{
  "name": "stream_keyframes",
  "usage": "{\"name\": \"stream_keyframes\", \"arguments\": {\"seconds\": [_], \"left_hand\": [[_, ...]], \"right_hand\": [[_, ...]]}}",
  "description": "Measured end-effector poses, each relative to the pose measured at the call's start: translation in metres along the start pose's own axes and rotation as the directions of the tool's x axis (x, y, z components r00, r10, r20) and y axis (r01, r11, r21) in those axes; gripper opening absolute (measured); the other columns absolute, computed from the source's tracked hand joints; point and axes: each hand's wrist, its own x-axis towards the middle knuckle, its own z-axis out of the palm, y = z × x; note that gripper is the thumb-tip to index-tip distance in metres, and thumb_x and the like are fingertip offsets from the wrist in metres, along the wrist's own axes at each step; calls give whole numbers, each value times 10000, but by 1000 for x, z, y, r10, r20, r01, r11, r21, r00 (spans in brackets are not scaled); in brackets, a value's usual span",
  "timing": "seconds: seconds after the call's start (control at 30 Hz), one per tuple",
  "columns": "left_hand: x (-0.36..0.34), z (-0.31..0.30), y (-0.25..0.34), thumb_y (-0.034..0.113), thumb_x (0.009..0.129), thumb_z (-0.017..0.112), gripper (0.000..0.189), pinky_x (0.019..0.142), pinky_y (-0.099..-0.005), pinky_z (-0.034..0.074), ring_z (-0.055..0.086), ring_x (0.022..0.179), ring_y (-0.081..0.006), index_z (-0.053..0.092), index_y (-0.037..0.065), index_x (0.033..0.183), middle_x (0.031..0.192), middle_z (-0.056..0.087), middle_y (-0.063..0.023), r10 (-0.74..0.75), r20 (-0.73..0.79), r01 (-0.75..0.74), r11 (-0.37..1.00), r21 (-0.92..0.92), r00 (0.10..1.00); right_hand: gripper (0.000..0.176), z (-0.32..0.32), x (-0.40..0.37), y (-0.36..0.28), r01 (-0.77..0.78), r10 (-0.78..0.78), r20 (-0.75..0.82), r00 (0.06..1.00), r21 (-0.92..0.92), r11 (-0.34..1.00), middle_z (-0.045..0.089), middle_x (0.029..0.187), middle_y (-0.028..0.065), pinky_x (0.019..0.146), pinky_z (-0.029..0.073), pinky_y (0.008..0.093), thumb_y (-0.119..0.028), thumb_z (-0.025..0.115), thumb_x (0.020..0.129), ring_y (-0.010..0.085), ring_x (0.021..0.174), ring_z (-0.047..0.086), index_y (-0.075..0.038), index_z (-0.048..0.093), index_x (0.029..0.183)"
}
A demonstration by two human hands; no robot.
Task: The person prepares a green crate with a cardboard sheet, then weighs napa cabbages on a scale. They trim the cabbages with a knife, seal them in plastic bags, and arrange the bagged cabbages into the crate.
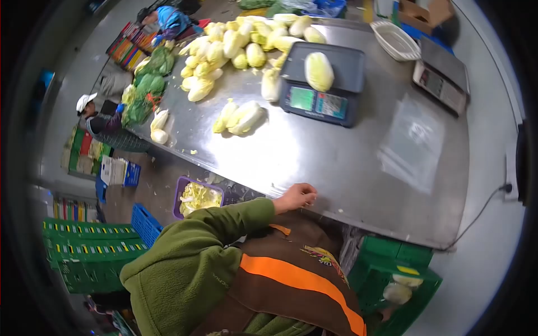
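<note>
My left hand (297, 197), in a green fleece sleeve, is over the near edge of the metal table (358, 190) with its fingers loosely curled and nothing showing in them. Low at the right, my right hand (386, 313) is mostly hidden and blurred beside a green crate (417, 302). Closest to it are pale round heads (397, 293), apparently wrapped. One napa cabbage (319, 71) lies on the black digital scale (353, 73), whose display is lit. Another cabbage (271, 85) leans close to the scale's left side. Two cabbages (245, 117) lie together farther left.
Many cabbages (216, 53) are piled at the table's far end. Clear plastic bags (414, 143) lie right, near a second scale (440, 84) and white basket (395, 40). A purple bin (182, 196) holds leaf trimmings. Two people (112, 126) (171, 22) stand left beyond the table.
</note>
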Motion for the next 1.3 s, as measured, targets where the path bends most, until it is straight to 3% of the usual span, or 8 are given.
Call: {"name": "stream_keyframes", "arguments": {"seconds": [0.1,0.23,0.57,0.77,0.83,0.97,1.17,1.3], "left_hand": [[12,-110,-33,170,958,615,247,662,-271,534,650,777,-130,649,11,1144,912,675,-64,68,-462,-92,995,-30,884],[45,-268,-54,147,927,633,224,676,-283,498,596,710,-126,669,-14,1078,837,677,-79,429,-863,-159,903,399,266],[102,-347,61,484,622,847,846,1027,-499,363,509,1162,-386,560,-45,1216,1180,583,-226,693,-123,42,133,990,710],[105,-365,82,403,647,827,856,1002,-420,448,613,1025,-343,516,-71,1289,1017,649,-186,522,-168,-100,447,889,836],[104,-365,88,409,635,848,875,960,-419,477,620,1075,-320,511,-90,1271,1078,656,-210,370,-323,-267,909,322,871],[112,-343,139,279,801,794,648,839,-343,535,654,980,-208,513,-70,1270,1135,639,-153,227,-116,-254,813,-524,967],[178,-305,237,317,787,808,682,861,-335,518,645,989,-212,509,-61,1268,1139,640,-151,452,-184,-484,848,-215,873],[218,-283,272,431,695,852,842,918,-358,496,632,1063,-258,496,-69,1271,1144,641,-182,618,-221,-606,785,125,754]], "right_hand": [[477,-30,-13,-75,-13,-11,-468,884,-48,999,613,1289,135,955,470,424,-384,561,930,291,1093,605,-56,627,1271],[399,-5,-94,-266,242,-161,-534,830,85,966,635,1216,164,924,498,381,-272,520,975,280,1022,633,0,615,1251],[396,242,-235,-614,418,-589,238,772,509,753,601,1216,76,823,501,280,-203,607,964,137,994,608,-31,541,1316],[472,307,-325,-737,552,-775,301,556,564,614,564,1278,141,849,520,280,-66,686,902,129,1000,605,-15,508,1337],[552,330,-333,-759,623,-798,285,531,507,596,526,1323,171,896,511,324,-128,721,883,176,1081,587,-15,476,1365],[977,378,-343,-810,963,-950,185,253,48,266,502,1316,232,994,452,452,-429,859,678,370,1168,555,-21,390,1432],[1147,399,-346,-849,887,-711,536,454,-199,416,516,1316,265,972,472,472,-435,896,580,390,1192,546,21,322,1462],[928,366,-314,-821,381,-645,629,433,521,764,478,1411,239,992,492,431,-409,782,770,382,1204,563,38,346,1457]]}}
